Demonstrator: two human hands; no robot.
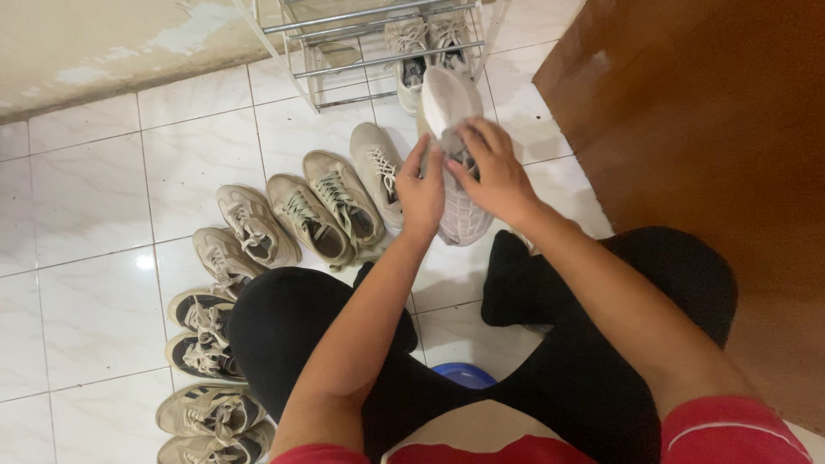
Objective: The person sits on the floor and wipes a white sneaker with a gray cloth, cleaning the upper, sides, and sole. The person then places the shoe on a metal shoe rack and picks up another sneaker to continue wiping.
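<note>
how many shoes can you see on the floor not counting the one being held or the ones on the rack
9: one grey shoe beside the left hand, two beige, two more, two dark ones, two at bottom. Legs may hide others.

No packages, labels, signs or screens show anywhere in this view.

Person's wearing a red short-sleeved top (730, 430); you can only catch the sleeves and the front hem along the bottom edge, and the right sleeve has a thin pale line curving across it. Arms are bare from the sleeves down, nothing on either wrist. Below that it's plain black trousers (593, 361), no visible pattern or logo.
</note>
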